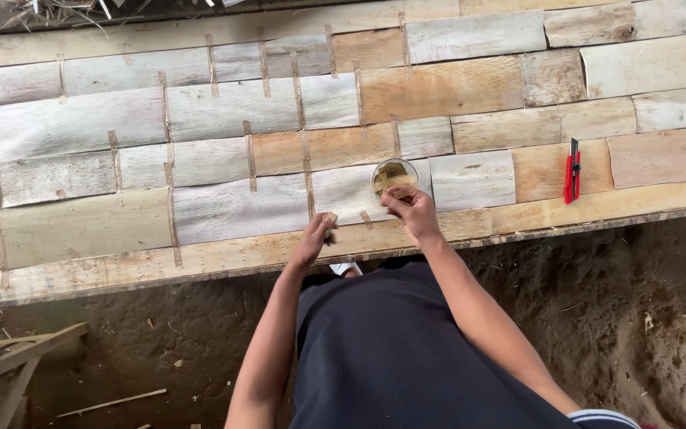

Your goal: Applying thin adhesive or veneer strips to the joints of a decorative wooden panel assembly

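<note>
One veneer panel, one glue cup, one red knife, two hands: left, right.

the worktop is rough, matt, pale wood veneer patches joined by thin paper-like tape strips. the small bowl looks clear and glossy. the knife has red glossy plastic. the floor is crumbly earth.

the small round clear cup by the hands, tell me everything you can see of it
The small round clear cup looks like thin plastic or glass, standing upright and open on the pale wooden slat panel near its front edge. Something yellowish-brown lies inside. The right hand reaches over its near rim with pinched fingers; whether they touch it is unclear.
</note>
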